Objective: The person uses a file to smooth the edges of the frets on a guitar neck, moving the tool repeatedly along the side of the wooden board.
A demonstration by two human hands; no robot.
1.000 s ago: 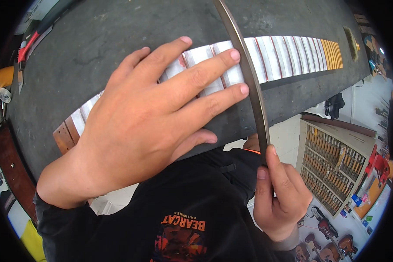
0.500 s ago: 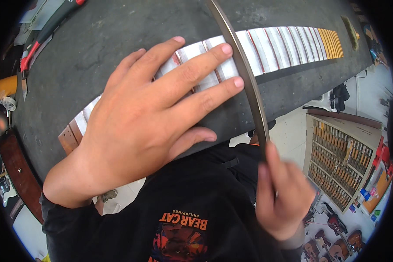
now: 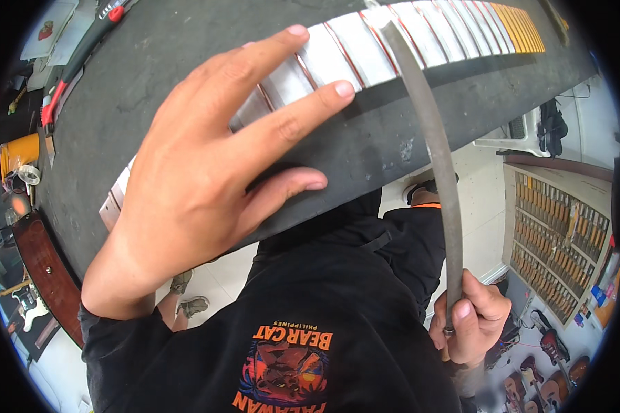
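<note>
A guitar neck lies across the dark bench, its fretboard covered in silvery tape strips between the frets and yellow strips at the far right end. Spread over its left part is my left hand, fingers apart and fingertips on or just over the taped surface. My right hand, low at the right, is closed around the near end of a long, slim metal file. The file's far end rests on or just above the taped frets, right of my left fingertips. Whether it touches cannot be made out.
A red-and-black cutter lies at the bench's left. The dark bench top ends just before my body. A rack of wooden-handled tools stands on the right, with guitars below it. Another person's feet show beneath the bench.
My right hand has drawn the file back toward me, so its far end, earlier past the neck, is now over the frets. My left fingers sit farther from the file. The view has shifted.
</note>
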